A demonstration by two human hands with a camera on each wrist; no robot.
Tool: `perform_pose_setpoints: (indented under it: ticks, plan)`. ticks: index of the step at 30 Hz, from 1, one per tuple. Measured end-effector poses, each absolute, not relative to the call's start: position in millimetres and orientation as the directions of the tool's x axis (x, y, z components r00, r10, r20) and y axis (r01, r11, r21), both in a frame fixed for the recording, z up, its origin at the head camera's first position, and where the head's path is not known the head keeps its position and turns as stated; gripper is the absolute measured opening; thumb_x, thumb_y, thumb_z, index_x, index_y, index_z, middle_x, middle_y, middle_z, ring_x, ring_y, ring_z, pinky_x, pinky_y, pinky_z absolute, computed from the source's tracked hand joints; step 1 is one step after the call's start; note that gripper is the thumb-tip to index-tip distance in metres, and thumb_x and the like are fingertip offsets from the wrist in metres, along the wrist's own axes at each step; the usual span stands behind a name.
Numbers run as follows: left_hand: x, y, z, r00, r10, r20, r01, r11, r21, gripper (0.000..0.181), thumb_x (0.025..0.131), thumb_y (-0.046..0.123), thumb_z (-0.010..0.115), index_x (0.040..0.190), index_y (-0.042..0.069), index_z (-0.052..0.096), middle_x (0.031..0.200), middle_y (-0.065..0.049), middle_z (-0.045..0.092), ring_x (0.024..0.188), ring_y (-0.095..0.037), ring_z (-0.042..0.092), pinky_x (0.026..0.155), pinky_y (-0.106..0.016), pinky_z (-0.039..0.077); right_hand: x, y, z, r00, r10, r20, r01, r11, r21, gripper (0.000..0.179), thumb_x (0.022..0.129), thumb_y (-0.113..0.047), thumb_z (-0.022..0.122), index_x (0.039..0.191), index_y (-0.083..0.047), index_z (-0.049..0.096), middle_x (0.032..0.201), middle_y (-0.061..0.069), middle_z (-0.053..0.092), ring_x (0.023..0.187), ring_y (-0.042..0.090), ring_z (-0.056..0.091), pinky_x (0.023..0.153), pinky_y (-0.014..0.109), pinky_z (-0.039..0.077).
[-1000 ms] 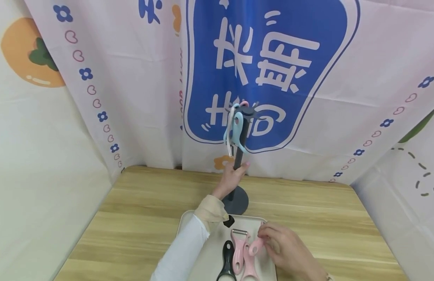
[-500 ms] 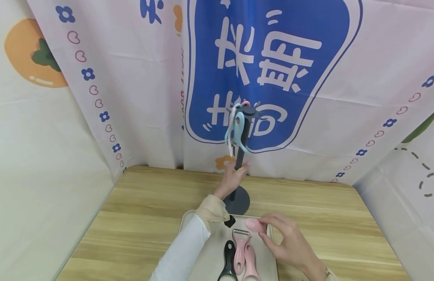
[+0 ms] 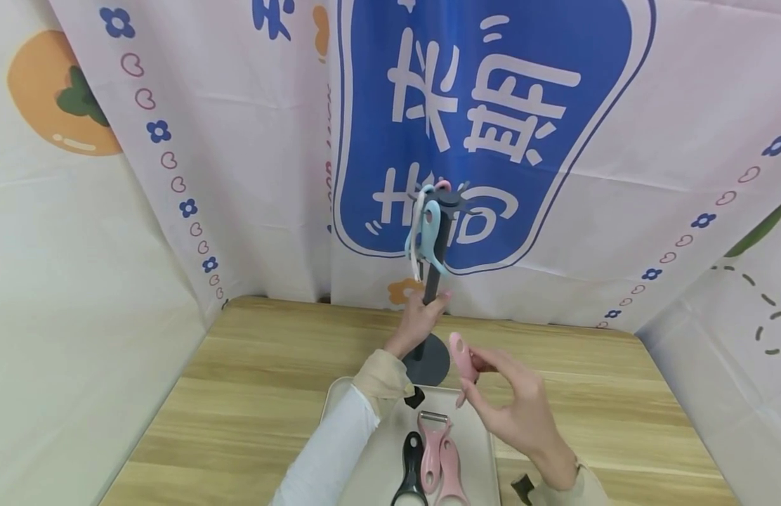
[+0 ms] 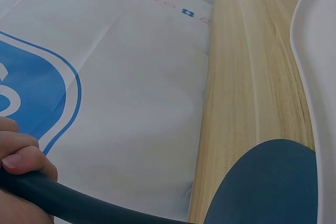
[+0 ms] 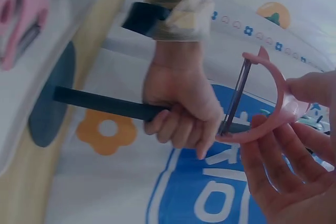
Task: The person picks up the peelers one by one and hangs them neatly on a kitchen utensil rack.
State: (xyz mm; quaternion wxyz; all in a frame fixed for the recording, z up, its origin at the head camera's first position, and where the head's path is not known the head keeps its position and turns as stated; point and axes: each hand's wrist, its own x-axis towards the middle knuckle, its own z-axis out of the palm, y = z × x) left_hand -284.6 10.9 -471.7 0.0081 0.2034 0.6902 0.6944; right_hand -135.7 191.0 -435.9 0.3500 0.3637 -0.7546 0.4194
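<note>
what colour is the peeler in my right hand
The peeler in your right hand is pink; it shows best in the right wrist view.

Head view bright, even; right wrist dimmer, held peeler (image 5: 291, 110) clearer, tray (image 5: 37, 74) seemingly blurred

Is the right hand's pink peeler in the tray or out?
Out: the right hand holds the pink peeler in the air, apart from the tray.

Curtained-off work area, kind of room unclear, printed cloth (image 3: 270, 176) on three sides, wood-grain table (image 3: 258, 365)
</note>
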Motion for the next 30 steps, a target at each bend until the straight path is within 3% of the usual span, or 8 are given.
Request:
perform_pose_setpoints:
  ticks: [8, 14, 19, 30]
  plan:
    - [-284, 9, -472, -0.926, 0.278, 0.254, 0.258, -0.023, 0.966, 0.057, 0.110, 0.037, 0.059, 0.059, 0.017, 0.043, 0.051, 0.010, 0.034, 0.046, -0.009, 0.028, 0.048, -0.026, 0.025, -148, 178, -402, -0.448, -0.145, 0.882, -0.842, 0.401, -0.361, 0.043, 0.079, 0.000, 0.083, 0.121, 0.007, 0.074, 0.098, 0.015, 0.077, 0.086, 0.021, 0.072, 0.088, 0.018, 0.057]
    - [-283, 9, -470, -0.926, 0.286, 0.245, 0.249, -0.022, 0.968, 0.057, 0.110, 0.036, 0.059, 0.058, 0.017, 0.044, 0.050, 0.009, 0.035, 0.045, -0.009, 0.028, 0.047, -0.026, 0.024, -152, 166, -381, -0.463, -0.050, 0.885, -0.824, 0.391, -0.409, 0.049, 0.076, 0.005, 0.084, 0.123, 0.006, 0.074, 0.098, 0.017, 0.078, 0.087, 0.017, 0.073, 0.085, 0.019, 0.059]
    - [-282, 12, -469, -0.925, 0.277, 0.259, 0.261, -0.030, 0.965, 0.055, 0.110, 0.028, 0.057, 0.058, 0.016, 0.044, 0.050, 0.009, 0.034, 0.044, -0.010, 0.028, 0.046, -0.026, 0.024, -157, 156, -366, -0.466, 0.026, 0.884, -0.808, 0.395, -0.437, 0.048, 0.079, 0.004, 0.083, 0.126, 0.004, 0.073, 0.101, 0.018, 0.078, 0.086, 0.017, 0.073, 0.084, 0.020, 0.059]
    - [-283, 13, -471, -0.929, 0.240, 0.282, 0.283, -0.033, 0.959, 0.053, 0.109, 0.026, 0.059, 0.058, 0.017, 0.044, 0.050, 0.010, 0.034, 0.045, -0.009, 0.028, 0.048, -0.026, 0.024, -171, 136, -345, -0.360, 0.139, 0.923, -0.784, 0.491, -0.380, 0.044, 0.086, -0.012, 0.082, 0.127, 0.001, 0.074, 0.101, 0.017, 0.079, 0.078, 0.029, 0.071, 0.080, 0.019, 0.055]
